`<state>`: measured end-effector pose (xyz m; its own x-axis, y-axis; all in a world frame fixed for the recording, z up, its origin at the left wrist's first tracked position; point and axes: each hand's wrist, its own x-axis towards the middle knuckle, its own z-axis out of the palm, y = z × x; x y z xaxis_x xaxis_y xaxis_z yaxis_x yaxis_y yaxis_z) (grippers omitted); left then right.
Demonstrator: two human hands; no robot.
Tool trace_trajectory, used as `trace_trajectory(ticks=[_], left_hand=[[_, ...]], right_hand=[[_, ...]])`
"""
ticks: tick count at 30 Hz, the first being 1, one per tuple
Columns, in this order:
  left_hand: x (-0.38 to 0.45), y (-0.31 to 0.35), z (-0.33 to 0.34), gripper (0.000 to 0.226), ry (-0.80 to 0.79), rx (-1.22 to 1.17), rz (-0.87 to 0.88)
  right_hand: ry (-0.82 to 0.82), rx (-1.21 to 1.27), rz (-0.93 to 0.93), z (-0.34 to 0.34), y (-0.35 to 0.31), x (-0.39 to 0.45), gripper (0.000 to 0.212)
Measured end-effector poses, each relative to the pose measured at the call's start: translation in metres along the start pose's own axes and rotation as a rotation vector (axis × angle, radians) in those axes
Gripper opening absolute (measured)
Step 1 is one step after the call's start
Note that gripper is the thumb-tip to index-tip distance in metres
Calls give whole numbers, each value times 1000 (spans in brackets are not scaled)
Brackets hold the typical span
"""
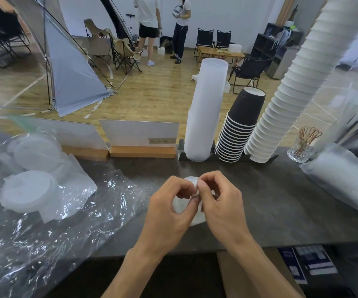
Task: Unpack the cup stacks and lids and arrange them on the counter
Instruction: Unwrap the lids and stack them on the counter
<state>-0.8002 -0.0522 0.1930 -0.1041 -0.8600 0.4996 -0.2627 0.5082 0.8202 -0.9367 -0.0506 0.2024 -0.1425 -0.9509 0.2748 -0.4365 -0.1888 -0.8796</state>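
Over the dark counter [270, 203], the left hand [169, 209] grips a small white lid stack [181, 206]. The right hand [219, 201] pinches its top edge with curled fingers.

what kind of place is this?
Probably a drinks counter set up in an indoor hall with a camping display. Clues: inverted cup stacks, black and white, in a holder on the dark counter; a tent and folding chairs on the wooden floor.

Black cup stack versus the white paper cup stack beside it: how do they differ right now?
The black cup stack is dark with white rims; the white paper cup stack is white all over. The black cup stack is short, ending below the top of the frosted stack; the white paper cup stack runs out of the picture's top. Both stand upside down, leaning right, in the black holder.
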Motion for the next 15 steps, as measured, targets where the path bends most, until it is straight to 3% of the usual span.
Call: trace_trajectory(ticks=[4,11,15], left_hand=[[2,0,3,36,12,91,75],[-1,-11,9,22,-33,195,162],[-8,-10,18,12,-74,193,214]], right_hand=[[67,92,111,7,2,1,12],[177,159,225,13,2,-1,12],[299,315,377,9,3,7,8]])
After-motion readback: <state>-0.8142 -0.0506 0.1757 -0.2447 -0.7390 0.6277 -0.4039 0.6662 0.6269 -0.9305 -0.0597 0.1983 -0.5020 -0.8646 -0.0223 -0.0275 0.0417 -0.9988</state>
